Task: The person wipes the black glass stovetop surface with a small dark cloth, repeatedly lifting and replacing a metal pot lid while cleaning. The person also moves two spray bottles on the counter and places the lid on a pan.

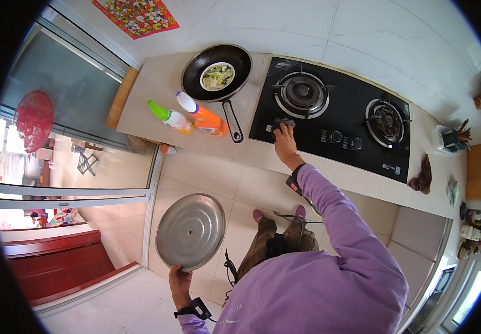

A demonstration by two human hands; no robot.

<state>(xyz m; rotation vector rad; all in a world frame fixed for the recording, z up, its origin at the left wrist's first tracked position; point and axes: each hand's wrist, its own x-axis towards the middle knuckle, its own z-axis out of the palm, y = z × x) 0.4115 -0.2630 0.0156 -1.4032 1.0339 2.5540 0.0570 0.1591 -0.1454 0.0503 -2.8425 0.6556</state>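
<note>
My left hand [180, 284] grips the edge of a large round metal lid [191, 232], held out over the floor with its face towards the camera. My right hand [285, 144] presses a dark crumpled cloth [284, 123] onto the front left corner of a black glass gas hob [349, 112]. Left of the hob, a black frying pan [192, 75] sits on the counter, its handle towards me. Inside the pan is a white bowl [218, 77] of food with green bits. Beside the pan stand an orange bottle [210, 121] and a white bottle with a green cap [175, 120].
A brown cloth [424, 175] and a pale cloth [452, 190] lie on the counter [436, 204] right of the hob. Farther right is a white container [449, 137] of utensils. A glass sliding door [73, 194] is at the left; a small red-capped bottle [168, 149] is near its frame.
</note>
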